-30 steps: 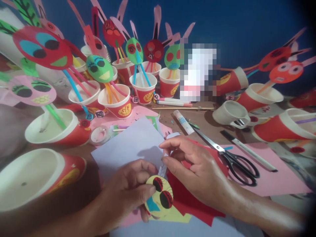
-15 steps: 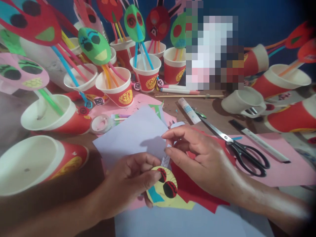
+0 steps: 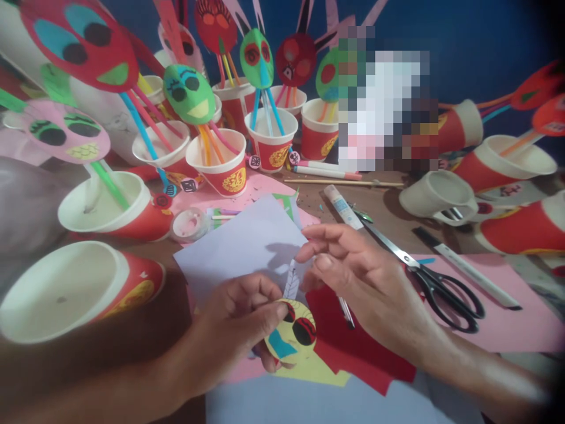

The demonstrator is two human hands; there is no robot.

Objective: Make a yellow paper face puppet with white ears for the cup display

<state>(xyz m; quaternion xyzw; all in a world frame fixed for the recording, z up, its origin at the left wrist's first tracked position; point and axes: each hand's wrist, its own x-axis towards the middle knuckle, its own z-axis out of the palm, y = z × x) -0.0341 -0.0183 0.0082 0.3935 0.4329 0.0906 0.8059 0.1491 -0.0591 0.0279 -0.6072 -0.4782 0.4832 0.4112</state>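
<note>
Between my left hand's (image 3: pixel 247 321) thumb and fingers is a small yellow paper face (image 3: pixel 293 338), tilted, with red-and-black eyes and a blue nose piece. A narrow white paper strip (image 3: pixel 291 282) marked with dark slanted lines rises from its top edge; how it is joined there I cannot see. My right hand (image 3: pixel 357 282) hovers just right of the strip with curved, parted fingers, and nothing shows in them. Below that hand lie red paper (image 3: pixel 366 359) and a thin white pen-like stick with a dark end (image 3: pixel 346 312). Yellow paper (image 3: pixel 331 371) lies under the face.
Red-and-white paper cups (image 3: pixel 220 171) holding paper faces on coloured straws stand at the left and back. Black-handled scissors (image 3: pixel 441 291), a marker (image 3: pixel 477 274), a glue stick (image 3: pixel 342 206) and a white mug (image 3: pixel 436 197) are on the right. A tipped cup (image 3: pixel 57 294) lies at left.
My right hand's fingers have spread and drawn back from the strip, which now shows more fully. My left hand keeps hold of the yellow face. The camera view has shifted slightly.
</note>
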